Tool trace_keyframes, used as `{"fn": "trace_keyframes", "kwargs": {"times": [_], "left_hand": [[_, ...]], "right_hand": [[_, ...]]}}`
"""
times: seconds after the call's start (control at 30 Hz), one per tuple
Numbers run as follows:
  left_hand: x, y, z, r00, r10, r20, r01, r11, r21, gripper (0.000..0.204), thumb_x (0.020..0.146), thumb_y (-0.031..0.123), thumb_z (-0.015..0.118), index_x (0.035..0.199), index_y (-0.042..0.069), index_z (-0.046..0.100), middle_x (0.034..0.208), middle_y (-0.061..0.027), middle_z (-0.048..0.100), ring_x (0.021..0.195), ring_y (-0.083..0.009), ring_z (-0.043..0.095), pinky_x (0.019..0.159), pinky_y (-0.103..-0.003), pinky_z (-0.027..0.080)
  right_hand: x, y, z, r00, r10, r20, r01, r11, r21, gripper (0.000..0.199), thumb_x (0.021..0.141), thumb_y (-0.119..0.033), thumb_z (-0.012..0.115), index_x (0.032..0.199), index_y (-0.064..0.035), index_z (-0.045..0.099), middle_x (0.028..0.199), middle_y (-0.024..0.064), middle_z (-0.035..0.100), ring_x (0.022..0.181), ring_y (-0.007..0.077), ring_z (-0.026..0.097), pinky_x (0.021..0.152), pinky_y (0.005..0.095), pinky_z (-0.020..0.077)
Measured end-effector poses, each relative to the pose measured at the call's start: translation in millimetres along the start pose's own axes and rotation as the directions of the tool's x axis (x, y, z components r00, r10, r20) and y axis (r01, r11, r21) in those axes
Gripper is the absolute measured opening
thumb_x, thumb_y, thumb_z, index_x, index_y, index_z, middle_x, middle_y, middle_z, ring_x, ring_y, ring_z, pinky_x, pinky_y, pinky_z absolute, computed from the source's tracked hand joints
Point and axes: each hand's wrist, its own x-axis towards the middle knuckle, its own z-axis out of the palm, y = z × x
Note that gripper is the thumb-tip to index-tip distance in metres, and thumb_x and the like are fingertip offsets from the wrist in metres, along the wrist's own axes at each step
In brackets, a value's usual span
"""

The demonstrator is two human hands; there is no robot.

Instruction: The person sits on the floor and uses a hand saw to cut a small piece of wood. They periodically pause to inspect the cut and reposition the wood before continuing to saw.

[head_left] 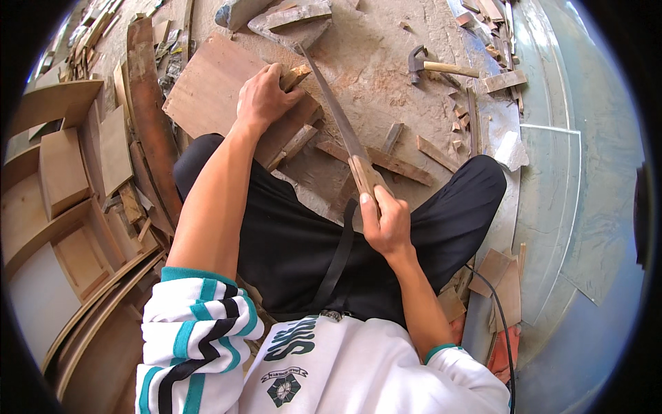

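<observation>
My right hand (387, 222) is closed around the wooden handle (364, 175) of a handsaw. Its long, narrow grey blade (336, 110) points away from me, the tip toward the far stones. My left hand (265, 98) grips a short piece of wood (295, 78) whose pale, rough end sticks out past the fingers, close to the blade. I cannot tell whether blade and wood touch. Beneath that hand lies a broad wooden board (210, 84), with its raised edge propped on smaller wood pieces (295, 146) in front of my knees.
A claw hammer (441, 67) lies on the dusty floor at the far right. Wood offcuts (393, 165) are scattered ahead. Stone blocks (293, 19) sit beyond the board. Wooden panels and frames (65, 172) crowd the left; glass sheets (586, 200) lie at right. A black cable (502, 314) runs nearby.
</observation>
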Motion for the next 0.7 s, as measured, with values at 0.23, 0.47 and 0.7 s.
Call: {"fn": "trace_keyframes", "kwargs": {"times": [0.23,0.47,0.7], "left_hand": [[1.2,4.1,-0.1,1.0,0.011,-0.007,-0.011,1.0,0.015,0.04,0.08,0.038,0.074,0.098,0.003,0.062,0.106,-0.0168,0.069,0.101,-0.0392,0.066,0.086,-0.048,0.052],[0.2,5.0,-1.6,1.0,-0.007,0.003,0.007,1.0,0.006,0.042,0.08,0.039,0.076,0.097,0.004,0.061,0.108,-0.0153,0.069,0.102,-0.0391,0.066,0.087,-0.048,0.052],[3.8,3.3,0.1,1.0,0.025,-0.004,-0.026,0.998,-0.06,0.041,0.08,0.038,0.076,0.097,0.004,0.061,0.106,-0.0154,0.069,0.102,-0.039,0.065,0.087,-0.048,0.052]], "right_hand": [[-4.2,-12.9,5.7,0.991,-0.137,-0.006,0.137,0.99,-0.015,0.03,0.094,-0.021,0.06,0.072,-0.0031,0.05,0.056,0.021,0.054,0.052,0.0417,0.059,0.049,0.0476,0.046],[1.0,-18.8,0.2,0.992,-0.111,0.06,0.111,0.994,0.002,0.029,0.093,-0.02,0.06,0.072,-0.0027,0.051,0.056,0.0221,0.054,0.052,0.0426,0.059,0.05,0.0484,0.047],[47.0,-12.4,18.1,0.977,-0.203,0.058,0.204,0.979,-0.007,0.026,0.095,-0.016,0.059,0.074,-0.0004,0.052,0.06,0.0228,0.054,0.055,0.0443,0.058,0.051,0.0464,0.0454]]}}
